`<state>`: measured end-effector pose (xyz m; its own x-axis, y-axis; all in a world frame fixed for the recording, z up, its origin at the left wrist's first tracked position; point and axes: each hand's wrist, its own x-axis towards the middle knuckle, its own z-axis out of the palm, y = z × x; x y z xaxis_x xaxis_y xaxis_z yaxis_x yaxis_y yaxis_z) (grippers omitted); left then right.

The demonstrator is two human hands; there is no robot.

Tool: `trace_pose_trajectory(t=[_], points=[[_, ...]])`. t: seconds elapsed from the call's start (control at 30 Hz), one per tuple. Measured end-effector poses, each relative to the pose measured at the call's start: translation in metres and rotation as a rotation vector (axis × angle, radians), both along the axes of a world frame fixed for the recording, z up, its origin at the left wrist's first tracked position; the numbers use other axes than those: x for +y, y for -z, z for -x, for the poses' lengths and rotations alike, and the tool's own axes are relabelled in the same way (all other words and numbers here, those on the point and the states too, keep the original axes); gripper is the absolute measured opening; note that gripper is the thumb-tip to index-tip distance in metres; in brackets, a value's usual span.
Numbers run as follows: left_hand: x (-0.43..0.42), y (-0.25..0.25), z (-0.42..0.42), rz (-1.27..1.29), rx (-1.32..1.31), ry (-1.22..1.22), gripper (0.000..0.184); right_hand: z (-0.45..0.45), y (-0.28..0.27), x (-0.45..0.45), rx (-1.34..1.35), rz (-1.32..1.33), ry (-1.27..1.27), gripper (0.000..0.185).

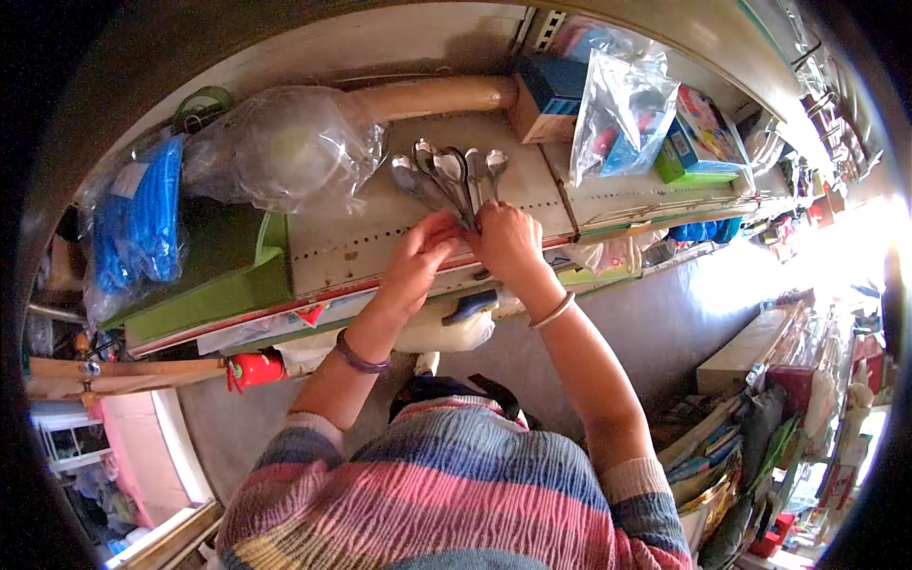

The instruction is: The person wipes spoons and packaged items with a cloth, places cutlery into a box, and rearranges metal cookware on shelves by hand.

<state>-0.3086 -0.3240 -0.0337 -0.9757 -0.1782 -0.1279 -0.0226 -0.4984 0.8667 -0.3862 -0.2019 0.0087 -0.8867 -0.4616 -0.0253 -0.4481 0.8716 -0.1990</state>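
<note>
Several metal spoons (446, 169) lie fanned out over the shelf, bowls pointing away from me and handles gathered toward me. My right hand (506, 237) is closed round the handle ends near the shelf's front edge. From the other side, my left hand (418, 258) pinches at the same handles, its fingers bent. The handle tips are mostly covered by my fingers. Both hands are close together, almost touching.
Behind the spoons lie a clear plastic bag (285, 142) and a brown tube (437, 95). A bagged blue bundle (142, 214) and green bin (228, 275) are left; boxes (703, 138) and a clear packet (622, 114) are right. A red extinguisher (255, 369) is below.
</note>
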Motion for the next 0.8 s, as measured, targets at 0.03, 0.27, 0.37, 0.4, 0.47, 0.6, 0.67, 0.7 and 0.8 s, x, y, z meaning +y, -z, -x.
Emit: trace_pose_trajectory(t=[0.03,0.27,0.37,0.4,0.47,0.6,0.67,0.7,0.8], points=[[-0.001,0.001,0.0,-0.022,0.009,0.004,0.042,0.001,0.0,-0.001,-0.009,0.037,0.0,0.027],[-0.006,0.005,0.008,-0.142,0.043,0.069,0.037,0.028,0.023,0.006,-0.345,0.653,0.008,0.024],[-0.005,0.006,0.013,-0.18,0.057,0.049,0.033,0.016,-0.002,0.008,-0.653,0.97,0.102,0.018],[-0.003,0.002,0.015,-0.192,0.053,0.037,0.033,0.004,-0.012,0.006,-0.687,1.104,0.131,0.015],[0.003,-0.011,0.015,-0.169,0.052,0.038,0.031,-0.017,-0.013,0.008,-0.701,1.272,0.136,0.01],[0.031,-0.046,0.006,-0.061,0.084,0.069,0.025,-0.055,-0.004,0.023,-0.569,1.4,0.125,0.015],[0.049,-0.047,0.004,-0.001,0.104,0.098,0.022,-0.07,-0.003,0.037,-0.472,1.425,0.17,0.018],[0.058,-0.05,0.002,0.011,0.101,0.122,0.021,-0.077,-0.005,0.046,-0.421,1.419,0.199,0.018],[0.089,-0.055,-0.003,0.007,0.094,0.217,0.018,-0.097,-0.006,0.082,-0.347,1.353,0.281,0.017]])
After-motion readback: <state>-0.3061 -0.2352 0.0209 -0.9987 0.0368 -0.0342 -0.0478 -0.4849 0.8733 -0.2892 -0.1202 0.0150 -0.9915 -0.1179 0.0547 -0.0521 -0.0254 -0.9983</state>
